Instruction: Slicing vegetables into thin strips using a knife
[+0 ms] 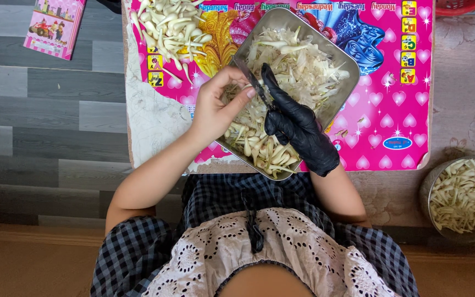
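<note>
Pinching a pale stalk piece (247, 83) w/ thumb and fingertips, the bare left hand (215, 107) sits at 9 o'clock from the black-gloved right hand (298, 129), which grips a knife (254, 82) whose blade runs toward 11 o'clock. Both hover over the steel tray (347, 66).

Bare left hand (215, 110) w/ knife (254, 82), gloved right hand (298, 129), steel tray (347, 66) of florets (303, 66)

Grey wood-plank floor (45, 110), beige floral mat (463, 99), brown strip along bottom, daylight
</note>
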